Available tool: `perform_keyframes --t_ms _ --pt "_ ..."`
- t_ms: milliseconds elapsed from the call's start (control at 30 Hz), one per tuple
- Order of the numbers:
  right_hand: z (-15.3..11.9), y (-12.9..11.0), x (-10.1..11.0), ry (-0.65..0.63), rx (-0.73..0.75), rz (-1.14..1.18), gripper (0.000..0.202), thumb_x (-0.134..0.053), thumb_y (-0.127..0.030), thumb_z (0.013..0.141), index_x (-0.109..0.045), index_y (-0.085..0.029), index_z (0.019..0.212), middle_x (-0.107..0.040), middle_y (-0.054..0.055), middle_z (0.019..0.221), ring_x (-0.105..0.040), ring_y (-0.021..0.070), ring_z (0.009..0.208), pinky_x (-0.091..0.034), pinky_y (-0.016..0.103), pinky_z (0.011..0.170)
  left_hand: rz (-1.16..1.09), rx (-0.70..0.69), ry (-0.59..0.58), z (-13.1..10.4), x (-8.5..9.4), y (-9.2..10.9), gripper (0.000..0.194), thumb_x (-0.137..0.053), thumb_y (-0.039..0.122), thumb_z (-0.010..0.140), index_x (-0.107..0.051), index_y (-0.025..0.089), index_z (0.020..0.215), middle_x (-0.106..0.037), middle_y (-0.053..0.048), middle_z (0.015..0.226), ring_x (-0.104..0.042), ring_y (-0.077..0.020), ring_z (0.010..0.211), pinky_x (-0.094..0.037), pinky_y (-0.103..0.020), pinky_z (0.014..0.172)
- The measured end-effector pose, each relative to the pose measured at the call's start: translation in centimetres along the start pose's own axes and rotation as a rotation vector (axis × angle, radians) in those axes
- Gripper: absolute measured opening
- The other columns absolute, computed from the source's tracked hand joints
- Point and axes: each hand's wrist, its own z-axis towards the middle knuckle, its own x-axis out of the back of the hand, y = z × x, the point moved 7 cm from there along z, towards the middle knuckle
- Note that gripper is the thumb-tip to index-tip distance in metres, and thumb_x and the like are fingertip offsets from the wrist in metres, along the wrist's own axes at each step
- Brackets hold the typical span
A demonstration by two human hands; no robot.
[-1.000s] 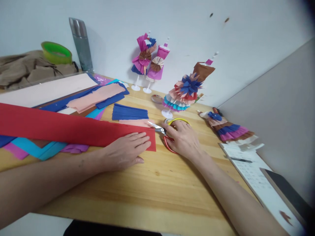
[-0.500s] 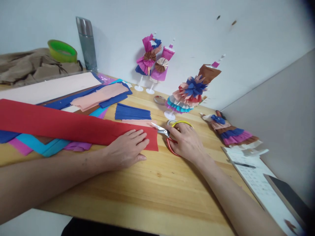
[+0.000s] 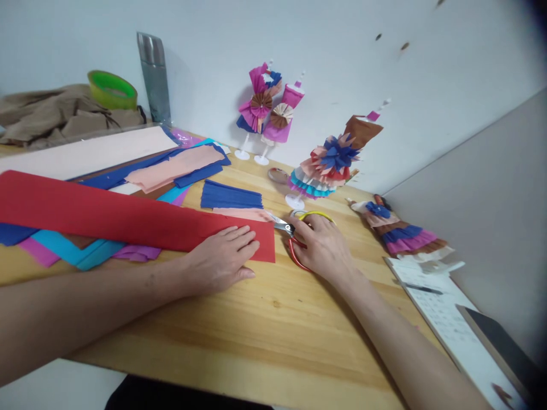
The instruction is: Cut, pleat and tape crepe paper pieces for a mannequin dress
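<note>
My left hand [image 3: 224, 256] lies flat, palm down, on the right part of a long red paper strip [image 3: 106, 210], near its cut end. My right hand [image 3: 322, 242] rests on the table around the handles of scissors [image 3: 285, 227], one red and one yellow. The blades point left, over the pink paper piece [image 3: 252, 214] beside the strip's upper right corner. A pleated blue piece [image 3: 231, 195] lies just beyond the pink one. Under the red strip are blue, cyan and purple papers.
Small dress forms in paper dresses [image 3: 327, 159] stand at the back, and a doll in a layered skirt [image 3: 401, 228] lies at the right. Also there are a bottle [image 3: 154, 80], a tape roll [image 3: 112, 90], cloth [image 3: 47, 114] and a notebook [image 3: 431, 302] with a pen.
The scissor blades sit slightly lower and further right, with their tips closer together. The view has shifted a little; my left hand stays flat on the red strip.
</note>
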Motion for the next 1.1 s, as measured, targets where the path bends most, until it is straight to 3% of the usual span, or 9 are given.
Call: perform_keyframes --t_ms 467,800,1100 --pt "0.4 -0.2 0.1 0.008 0.059 0.035 0.031 -0.053 -0.027 0.086 -0.066 -0.016 0.112 -0.058 0.012 0.09 -0.052 0.0229 0.079 -0.041 0.033 0.073 -0.089 -0.084 -0.037 -0.3 -0.6 0.3 0.053 -0.045 0.043 0.096 -0.051 0.007 0.134 -0.05 -0.02 0.142 -0.044 -0.0285 0.136 -0.03 -0.042 0.112" --pt "1.1 0.3 -0.3 -0.098 0.088 0.043 0.026 -0.051 -0.032 0.086 -0.067 -0.016 0.099 -0.056 0.009 0.082 -0.047 0.0179 0.067 -0.033 0.029 0.06 -0.107 -0.114 -0.057 -0.4 -0.9 0.2 0.054 -0.039 0.044 0.097 -0.052 0.006 0.134 -0.048 -0.022 0.143 -0.042 -0.0294 0.137 -0.031 -0.045 0.113" --pt "2.5 0.3 -0.4 -0.25 0.243 0.061 0.026 -0.05 -0.03 0.087 -0.067 -0.015 0.101 -0.062 0.008 0.082 -0.051 0.0169 0.067 -0.036 0.029 0.064 -0.055 -0.111 -0.059 -0.2 -1.1 0.3 0.053 -0.045 0.043 0.095 -0.054 0.007 0.133 -0.05 -0.02 0.142 -0.043 -0.0306 0.135 -0.031 -0.044 0.112"
